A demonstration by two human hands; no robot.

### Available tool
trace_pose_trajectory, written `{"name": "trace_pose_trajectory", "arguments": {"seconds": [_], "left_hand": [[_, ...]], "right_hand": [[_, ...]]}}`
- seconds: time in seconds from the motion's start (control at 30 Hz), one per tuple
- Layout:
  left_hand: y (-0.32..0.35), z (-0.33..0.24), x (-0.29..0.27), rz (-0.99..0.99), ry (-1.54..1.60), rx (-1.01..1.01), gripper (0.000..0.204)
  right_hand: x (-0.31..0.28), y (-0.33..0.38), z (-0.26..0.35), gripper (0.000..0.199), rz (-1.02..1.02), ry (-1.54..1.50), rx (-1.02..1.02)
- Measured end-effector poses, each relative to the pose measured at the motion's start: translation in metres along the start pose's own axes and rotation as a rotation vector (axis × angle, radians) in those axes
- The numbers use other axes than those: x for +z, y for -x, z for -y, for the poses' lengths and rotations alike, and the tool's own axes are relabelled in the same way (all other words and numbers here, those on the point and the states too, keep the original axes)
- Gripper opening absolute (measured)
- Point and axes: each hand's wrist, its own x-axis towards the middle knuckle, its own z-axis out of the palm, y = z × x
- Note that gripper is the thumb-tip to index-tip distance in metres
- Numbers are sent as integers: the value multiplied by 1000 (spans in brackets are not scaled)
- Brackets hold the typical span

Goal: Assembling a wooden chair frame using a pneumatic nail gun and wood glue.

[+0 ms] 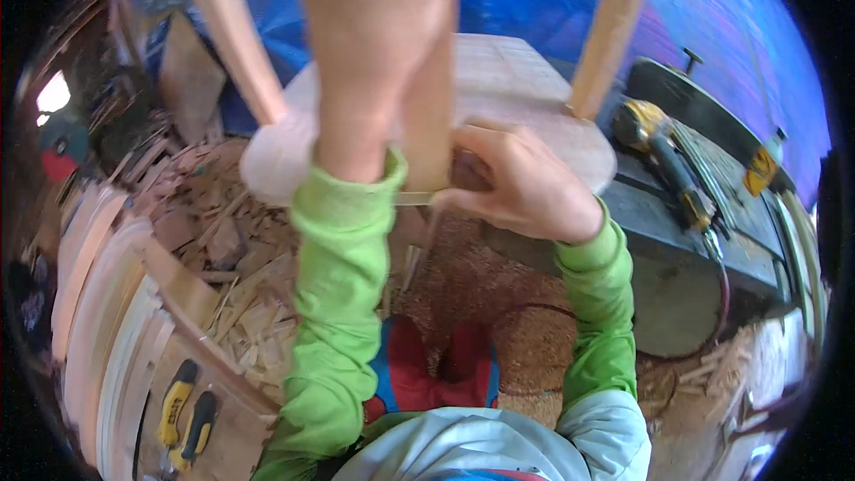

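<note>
Left hand (374,27) grips stool leg (429,116); right hand (525,183) at base.

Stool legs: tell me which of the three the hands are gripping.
The middle leg, nearest the camera. The left hand wraps it up high, and the right hand pinches its base at the round seat. The left leg and right leg stand untouched.
</note>
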Motion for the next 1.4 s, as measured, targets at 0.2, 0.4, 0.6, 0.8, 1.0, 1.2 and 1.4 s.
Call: {"name": "trace_pose_trajectory", "arguments": {"seconds": [0.2, 0.4, 0.6, 0.8, 1.0, 1.2, 1.4], "left_hand": [[-1, 10, -13, 23, 72, -72, 44], [-2, -7, -13, 89, 6, -12, 43], [-7, -7, -22, 135, 43, 13, 44], [-1, -1, -34, 154, -230, -76, 45], [-19, 4, -41, 351, -63, 61, 46], [-16, 11, -44, 516, 14, 186, 46], [-15, -1, -36, 412, -45, -13, 37]], "right_hand": [[-45, 56, -21, 37, -283, 142, 134], [-111, 130, -101, 42, -112, 835, 894], [-101, 121, -84, 39, -137, 892, 847], [-57, 174, 64, 65, -357, 558, 789], [85, 354, 39, 73, -38, 660, 1039], [249, 302, -49, 62, -1008, -204, 646], [262, 106, 9, 47, -870, -1640, 24]]}}
